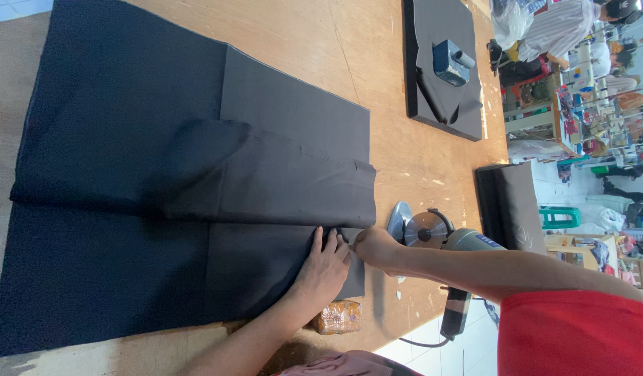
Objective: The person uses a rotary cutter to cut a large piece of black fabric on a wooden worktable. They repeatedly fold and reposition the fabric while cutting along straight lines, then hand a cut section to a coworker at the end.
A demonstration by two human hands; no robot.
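A large black fabric (161,181) lies spread in overlapping layers on a wooden table (321,49). My left hand (325,268) rests flat on the fabric's near corner, palm down and fingers apart. My right hand (374,247), its arm in a red sleeve, is closed on the fabric's edge just beside my left thumb. Right behind my right hand stands an electric round-blade cloth cutter (433,230), with nobody holding it.
A small brown wrapped pack (339,317) lies by my left wrist. A stack of black cut pieces (433,97) with a blue block (452,61) on top sits further along the table. Another dark stack (513,205) lies at its edge. People work beyond, around a green stool (559,217).
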